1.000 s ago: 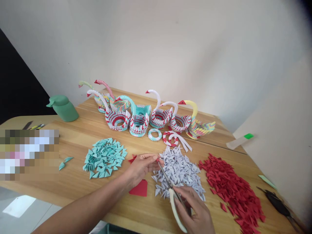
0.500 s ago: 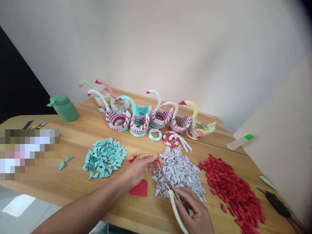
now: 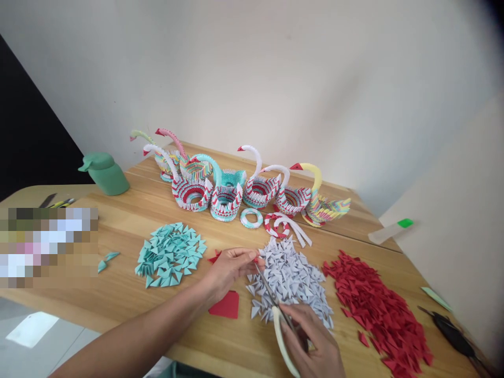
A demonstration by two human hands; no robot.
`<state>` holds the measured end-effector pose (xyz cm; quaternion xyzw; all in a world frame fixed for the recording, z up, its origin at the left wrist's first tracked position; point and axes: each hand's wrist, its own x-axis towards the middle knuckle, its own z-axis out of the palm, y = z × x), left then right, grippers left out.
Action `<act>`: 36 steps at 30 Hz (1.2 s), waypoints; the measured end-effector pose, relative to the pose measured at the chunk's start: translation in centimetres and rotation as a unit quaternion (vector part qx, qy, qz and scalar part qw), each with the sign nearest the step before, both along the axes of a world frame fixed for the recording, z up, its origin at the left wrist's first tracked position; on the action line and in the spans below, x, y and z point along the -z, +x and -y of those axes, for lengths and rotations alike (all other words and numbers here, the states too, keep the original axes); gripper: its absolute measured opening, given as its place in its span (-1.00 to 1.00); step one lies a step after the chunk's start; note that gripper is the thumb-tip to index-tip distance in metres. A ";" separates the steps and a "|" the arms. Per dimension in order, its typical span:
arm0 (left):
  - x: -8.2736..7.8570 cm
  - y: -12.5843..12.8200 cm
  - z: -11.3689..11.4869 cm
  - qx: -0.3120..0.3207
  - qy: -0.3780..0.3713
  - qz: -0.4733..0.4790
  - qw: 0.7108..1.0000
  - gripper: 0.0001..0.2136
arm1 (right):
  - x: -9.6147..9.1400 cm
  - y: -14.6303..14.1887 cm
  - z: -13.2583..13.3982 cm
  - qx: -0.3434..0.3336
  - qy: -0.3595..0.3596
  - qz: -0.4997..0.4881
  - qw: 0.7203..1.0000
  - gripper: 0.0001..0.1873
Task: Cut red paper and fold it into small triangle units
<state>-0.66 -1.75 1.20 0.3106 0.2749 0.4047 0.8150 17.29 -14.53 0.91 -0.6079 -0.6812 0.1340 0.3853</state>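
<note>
Between the thumb and fingers of my left hand (image 3: pixel 238 265) is pinched a small red paper piece (image 3: pixel 256 260). My right hand (image 3: pixel 313 336) grips a pair of scissors (image 3: pixel 282 336) with pale handles, its blades pointing up and left with the tips close to the red piece. Under the scissors spreads a heap of pale grey-white folded paper triangles (image 3: pixel 293 273). A red paper sheet (image 3: pixel 225 305) lies flat below my left wrist. More red paper (image 3: pixel 213 257) shows partly behind that hand.
Several folded-paper swans (image 3: pixel 226 197) stand along the back. Before them lie a teal-and-white ring (image 3: pixel 251 218) and a red-and-white ring (image 3: pixel 275 226). Teal triangles (image 3: pixel 171 254) are heaped left, red triangles (image 3: pixel 381 310) right. A green jug (image 3: pixel 106 173) and a black-handled tool (image 3: pixel 452 333) flank them.
The view has shifted very slightly. The scissors' tips sit marginally lower and farther from the red piece; both hands keep nearly the same positions.
</note>
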 end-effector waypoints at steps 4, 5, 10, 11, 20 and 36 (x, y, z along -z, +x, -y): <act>0.4 0.3 0.2 -0.009 0.006 -0.010 1.000 -0.75 | 0.4 -0.5 -0.1 0.000 0.062 0.048 0.997 -0.80; 0.5 0.3 0.2 -0.010 0.002 -0.006 1.000 -0.75 | 0.4 -0.7 -0.2 -0.001 0.069 0.059 0.996 -0.79; 0.9 0.4 0.1 -0.003 -0.015 0.006 1.000 -0.73 | 0.2 -1.2 -0.5 -0.003 0.072 0.068 0.995 -0.74; 0.9 0.4 0.1 -0.002 -0.018 0.009 1.000 -0.74 | 0.1 -1.2 -0.5 -0.003 0.059 0.058 0.997 -0.75; 0.5 0.2 0.0 0.002 -0.031 0.012 0.999 -0.75 | 0.0 -1.2 -0.8 -0.005 -0.048 -0.059 0.997 -0.76; 0.6 -0.4 -1.0 -0.004 -0.054 0.008 0.999 -0.78 | 0.0 7.0 3.7 0.179 0.031 0.079 0.980 -0.66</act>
